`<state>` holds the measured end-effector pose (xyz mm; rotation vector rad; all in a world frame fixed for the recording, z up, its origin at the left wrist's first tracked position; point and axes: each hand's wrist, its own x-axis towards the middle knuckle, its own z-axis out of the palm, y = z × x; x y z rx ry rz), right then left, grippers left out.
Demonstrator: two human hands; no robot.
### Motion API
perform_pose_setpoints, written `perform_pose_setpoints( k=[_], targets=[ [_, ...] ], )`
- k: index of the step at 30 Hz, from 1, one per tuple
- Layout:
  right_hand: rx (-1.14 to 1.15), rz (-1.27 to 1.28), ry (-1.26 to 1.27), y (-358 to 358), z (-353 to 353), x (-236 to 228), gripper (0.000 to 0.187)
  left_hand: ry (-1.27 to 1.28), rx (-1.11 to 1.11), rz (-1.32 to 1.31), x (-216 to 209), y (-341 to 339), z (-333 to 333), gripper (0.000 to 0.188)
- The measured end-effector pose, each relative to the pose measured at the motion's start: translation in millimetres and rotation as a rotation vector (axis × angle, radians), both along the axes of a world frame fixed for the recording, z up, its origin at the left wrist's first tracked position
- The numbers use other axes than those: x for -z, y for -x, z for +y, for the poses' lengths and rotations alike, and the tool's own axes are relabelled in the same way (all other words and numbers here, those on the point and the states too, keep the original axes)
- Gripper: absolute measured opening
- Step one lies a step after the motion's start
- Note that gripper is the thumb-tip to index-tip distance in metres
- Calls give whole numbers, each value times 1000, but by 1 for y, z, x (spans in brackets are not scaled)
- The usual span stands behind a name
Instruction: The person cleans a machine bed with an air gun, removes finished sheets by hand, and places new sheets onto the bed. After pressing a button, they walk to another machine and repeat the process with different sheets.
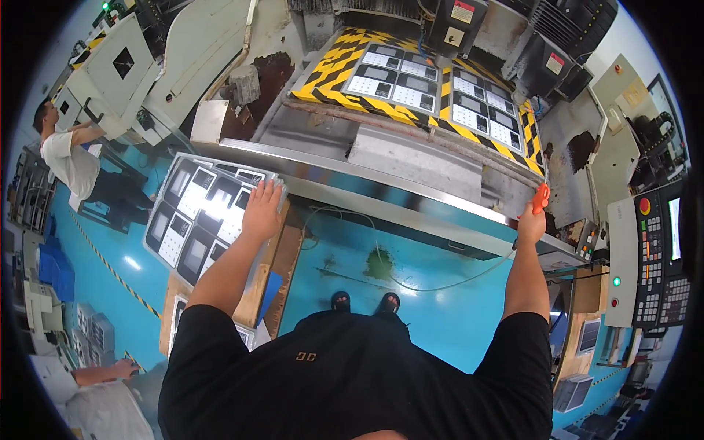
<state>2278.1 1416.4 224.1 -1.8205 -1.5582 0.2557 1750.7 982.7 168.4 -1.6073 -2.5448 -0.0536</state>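
My left hand [262, 210] lies with its fingers stretched over the right edge of a stack of printed panels [192, 192], glossy sheets with black, grey and white rectangles. My right hand [530, 226] is closed round an orange air gun [541, 198] at the machine's front right edge. A thin pale hose [455, 284] hangs in a loop from near that hand. Beyond my hands, panels of the same pattern [394, 79] lie on the machine bed, framed by yellow-and-black striped tape [323, 82].
A metal front ledge [367, 180] crosses before me. Black spindle heads [456, 29] hang over the bed. A control panel [660, 257] stands at the right. Wooden stands [282, 275] hold the stack. One person [70, 158] works at the far left, another [103, 400] at the lower left.
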Motion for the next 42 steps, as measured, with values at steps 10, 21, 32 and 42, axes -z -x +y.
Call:
perform_pose_setpoints(
  k=[10,21,32,42],
  targets=[
    [12,-11,-32,3,-1,-1,49,-82,29,-9,6,2,-1,67],
    [19,-34,-28,1,-1,-3,48,-74,41,-7,4,1,1,70],
    [15,9,37,1,-1,-6,54,-50,29,-13,3,1,2,70],
    [18,-3,24,3,-2,-7,53,-55,31,-12,3,0,1,69]
  ],
)
